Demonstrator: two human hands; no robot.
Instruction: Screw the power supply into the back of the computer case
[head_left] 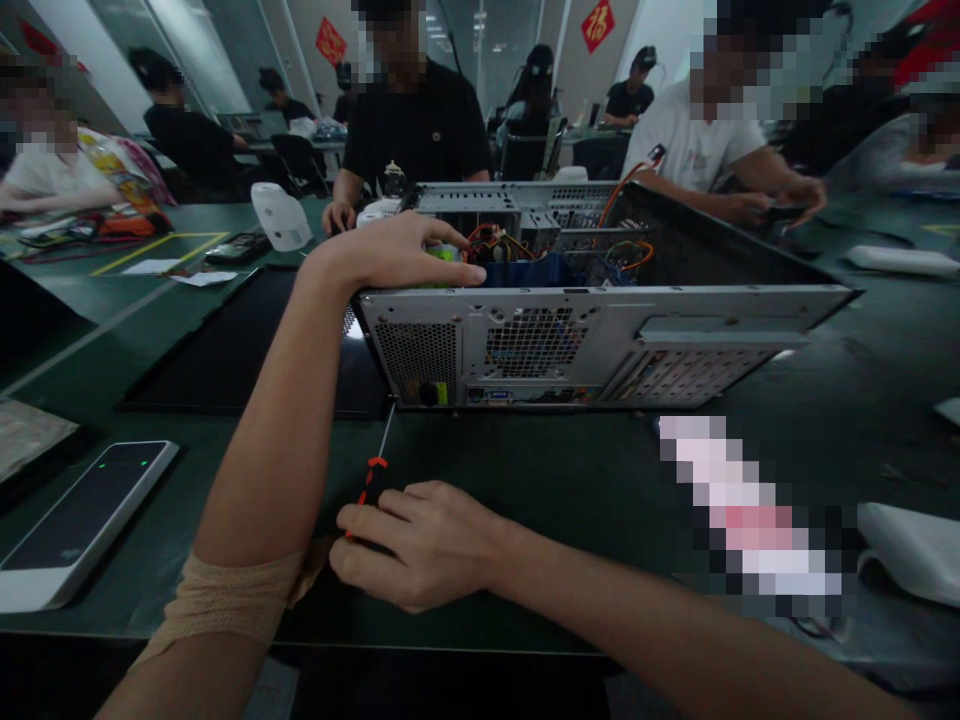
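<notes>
An open desktop computer case [592, 345] lies on its side on the dark green table [540, 480], its rear panel facing me. My left hand [397, 255] rests on the case's top left edge, fingers curled over the rim and holding it. My right hand [420, 545] is closed round the handle of a red and black screwdriver [373, 475]. The screwdriver's thin shaft points up at the lower left corner of the rear panel. Coloured wires [495, 243] and drive bays show inside the case.
A white phone-like device [82, 520] lies at the left, a black panel [240, 345] beside the case. A white object [281, 215] stands at the back left. Folded white cloths [911, 550] lie at the right. Several other people sit round the tables.
</notes>
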